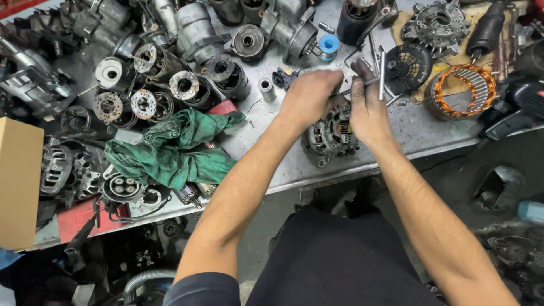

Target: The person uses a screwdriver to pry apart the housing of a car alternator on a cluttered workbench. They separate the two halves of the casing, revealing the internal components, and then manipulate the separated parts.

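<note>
A grey metal alternator (328,136) lies on the steel workbench (266,153) near its front edge. My left hand (309,93) is closed over its top rear, fingers curled around a thin metal tool (354,86) that runs between both hands. My right hand (368,105), greasy, grips the same tool at the alternator's right side. What the tool tip touches is hidden by my hands.
A crumpled green rag (175,147) lies left of the alternator. Several starter motors and housings (187,51) crowd the back left. A copper-wound stator (462,90), a black fan cover (408,65), a blue tape roll (328,44) and a cardboard box (20,181) also stand about.
</note>
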